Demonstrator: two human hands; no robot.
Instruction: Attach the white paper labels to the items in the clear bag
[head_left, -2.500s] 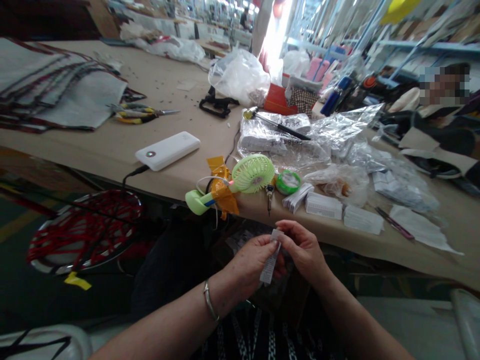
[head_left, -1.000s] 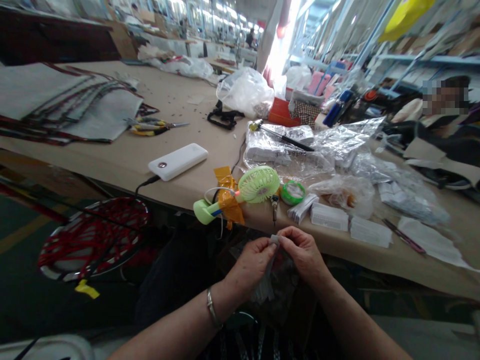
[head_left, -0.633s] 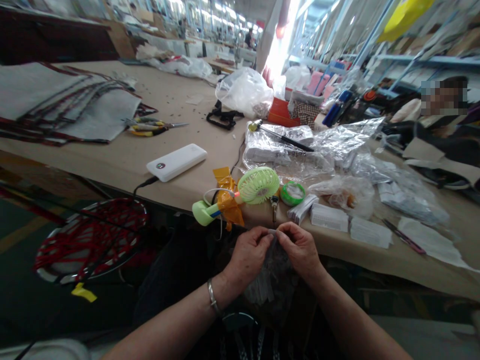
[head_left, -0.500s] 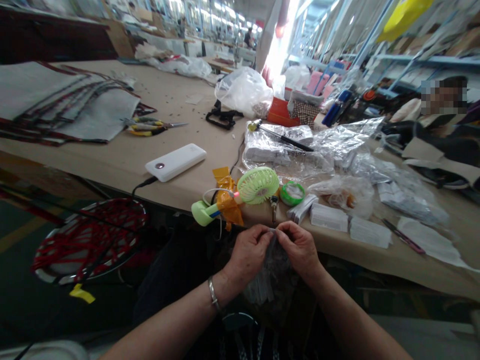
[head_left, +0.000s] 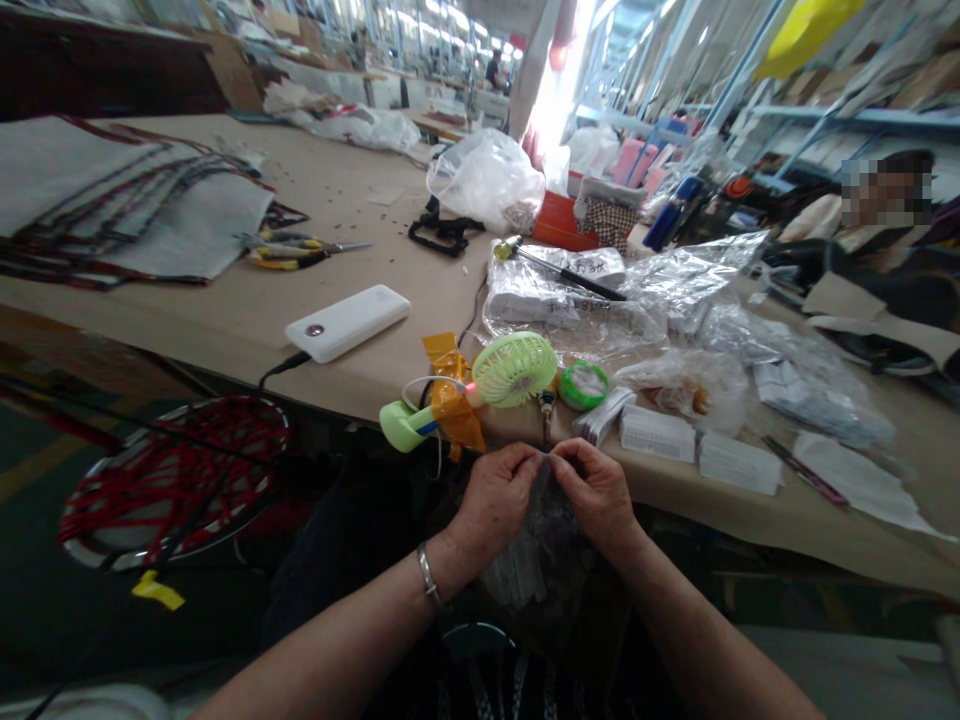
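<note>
Both hands meet just off the table's front edge, their thumbs and fingertips pinched together. My left hand (head_left: 501,492), with a metal bangle (head_left: 428,577) on its wrist, grips one side of the top of a clear plastic bag (head_left: 553,520). Pinching the other side is my right hand (head_left: 598,488). The bag hangs below the fingers, and pale strips (head_left: 517,572) show in its lower part. Right behind the hands, a small metal nozzle-like piece (head_left: 547,418) stands at the edge. A green handheld fan (head_left: 516,370) is fastened beside it with orange tape (head_left: 454,400).
Stacks of white labels (head_left: 657,434), a green tape roll (head_left: 583,385) and a seam-ripper-like tool (head_left: 806,470) lie along the front edge. A white power bank (head_left: 349,323), pliers (head_left: 289,250) and a hammer (head_left: 559,268) lie farther back. A person (head_left: 885,200) sits at right.
My hands stay pinched on the bag's top, with only a slight shift of the fingers. The whole view has drifted a little; nothing on the table has moved.
</note>
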